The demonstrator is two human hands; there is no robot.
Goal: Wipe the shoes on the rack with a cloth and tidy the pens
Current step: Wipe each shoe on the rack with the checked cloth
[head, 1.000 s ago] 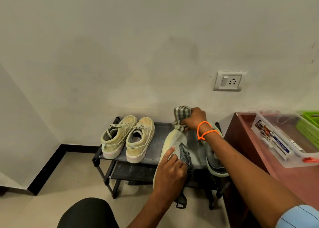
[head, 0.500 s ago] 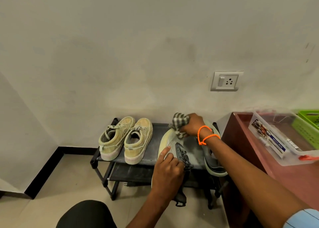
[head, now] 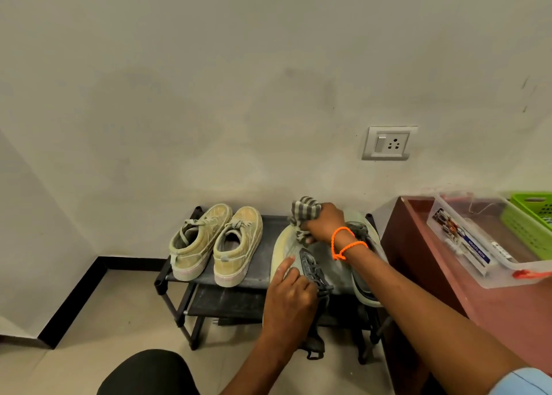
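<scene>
1. The right hand (head: 324,222) is closed around a bunched checked cloth (head: 303,215) and presses it onto the toe end of a pale grey shoe (head: 288,245). Two orange bands (head: 346,243) circle that wrist.
2. The left hand (head: 291,293) steadies the same shoe nearer its heel. The index finger lies extended along the shoe's side; the other fingers curl against the upper beside the dark laces (head: 313,270).
3. The shoe is tilted up off the shoe rack (head: 267,246), toe toward the wall. Its partner shoe (head: 363,281) lies just beside it on the right, largely hidden by the right forearm.
4. A pair of olive sneakers (head: 216,243) stands on the left half of the top shelf, apart from both hands. Whether they have been wiped cannot be told.
5. To the right stands a red-brown worktop (head: 507,305) carrying a clear plastic box (head: 478,245) and a green basket (head: 534,215). No pens can be made out.
6. Progress assessment: wiping appears to be mid-course, with one shoe in hand. The partner shoe probably remains, and the pen tidying looks not yet started.
</scene>
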